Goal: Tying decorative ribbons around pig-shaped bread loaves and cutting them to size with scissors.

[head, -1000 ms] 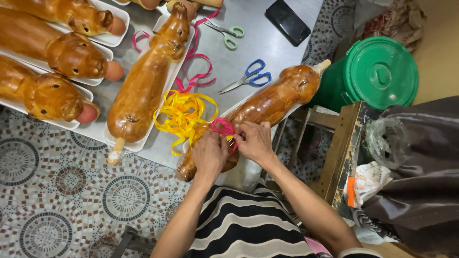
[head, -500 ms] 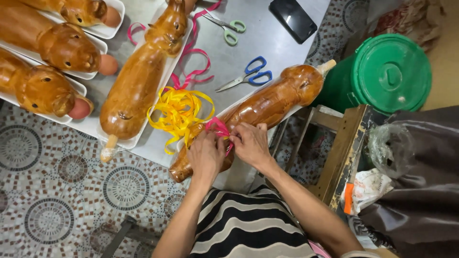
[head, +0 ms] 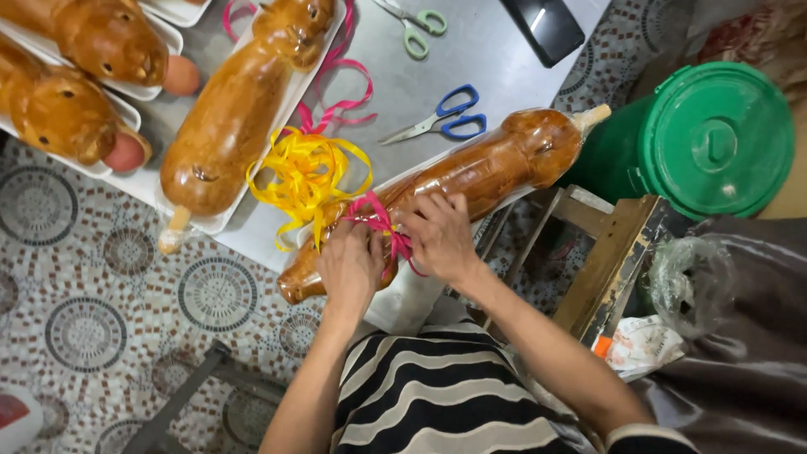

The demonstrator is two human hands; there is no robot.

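Note:
A long glazed animal-shaped bread loaf [head: 496, 160] wrapped in clear film lies on a white tray at the metal table's near edge. A pink ribbon [head: 376, 217] crosses its middle. My left hand [head: 349, 265] and my right hand [head: 439, 235] both pinch this ribbon on top of the loaf, close together. A bunch of yellow ribbon [head: 307, 172] lies just beyond my left hand, touching the loaf.
More animal-shaped loaves [head: 239, 109] rest on white trays on the grey table [head: 496, 59], with blue scissors [head: 445, 122], green scissors [head: 416, 29] and a black phone [head: 546, 29]. A green lidded bucket [head: 714, 139] and a wooden stool [head: 605, 261] stand right. Patterned tile floor lies left.
My hands stay on the pink ribbon, fingers shifting slightly. The camera has tilted, so the table and loaves sit a little higher in view.

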